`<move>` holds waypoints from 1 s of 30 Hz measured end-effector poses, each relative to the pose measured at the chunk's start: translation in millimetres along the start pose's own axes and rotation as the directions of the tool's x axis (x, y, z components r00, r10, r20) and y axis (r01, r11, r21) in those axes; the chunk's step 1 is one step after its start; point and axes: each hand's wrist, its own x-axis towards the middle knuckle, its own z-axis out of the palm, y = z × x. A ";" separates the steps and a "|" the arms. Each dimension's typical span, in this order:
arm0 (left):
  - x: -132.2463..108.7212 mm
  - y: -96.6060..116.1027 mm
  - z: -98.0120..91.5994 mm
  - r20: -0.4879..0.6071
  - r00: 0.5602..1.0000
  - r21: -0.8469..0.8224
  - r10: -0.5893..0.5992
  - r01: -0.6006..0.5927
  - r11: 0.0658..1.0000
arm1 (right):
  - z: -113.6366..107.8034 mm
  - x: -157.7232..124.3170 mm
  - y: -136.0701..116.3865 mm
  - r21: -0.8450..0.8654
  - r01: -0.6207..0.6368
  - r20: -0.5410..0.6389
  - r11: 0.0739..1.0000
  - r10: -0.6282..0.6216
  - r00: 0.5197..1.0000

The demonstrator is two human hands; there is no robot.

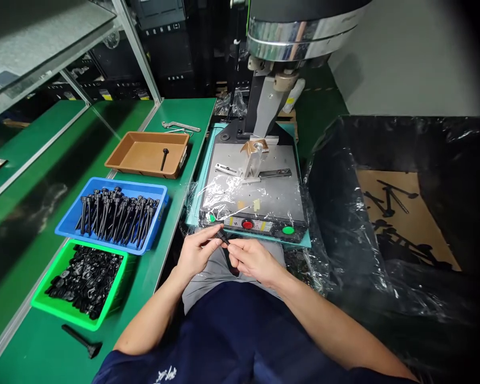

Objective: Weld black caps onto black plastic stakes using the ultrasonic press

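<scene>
In front of my lap, both hands meet on a small black bolt-like part (223, 235), mostly covered by fingers. My left hand (198, 249) pinches its upper end between thumb and fingers. With thumb and fingertips, my right hand (256, 261) grips the lower end. To the left, a blue tray (70, 226) holds many black threaded bolts (116, 213). Small black round pieces (86, 277) fill the green tray (40, 298) nearer me. On the green table beside it lies a black bolt with a wide foot (82, 340).
A press (264, 106) stands ahead, with a metal fixture (254, 160) on its plate and green and red buttons (247, 225) along its front. One bolt (164, 159) lies in the brown tray (124, 154), near a wrench (182, 126). At right, a plastic-lined bin (332, 213) holds black parts (396, 197).
</scene>
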 end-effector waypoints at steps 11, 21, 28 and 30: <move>13.7 9.3 26.1 -0.013 1.000 -0.163 -0.010 0.008 0.987 | -4.6 8.0 10.8 -0.118 0.251 -0.121 0.961 -0.265 0.957; 41.3 25.3 56.1 -0.057 0.998 -0.340 -0.033 0.012 0.940 | -20.8 13.7 -4.2 -0.480 0.368 -0.301 0.797 -0.543 0.784; 68.6 33.0 55.6 -0.070 0.995 -0.250 0.068 -0.083 0.965 | -44.3 6.3 -34.4 -0.743 0.327 -0.179 0.585 -0.644 0.744; 78.3 33.1 54.9 -0.056 0.994 -0.200 0.089 -0.099 0.975 | -54.8 3.4 -46.3 -0.753 0.353 -0.201 0.556 -0.705 0.680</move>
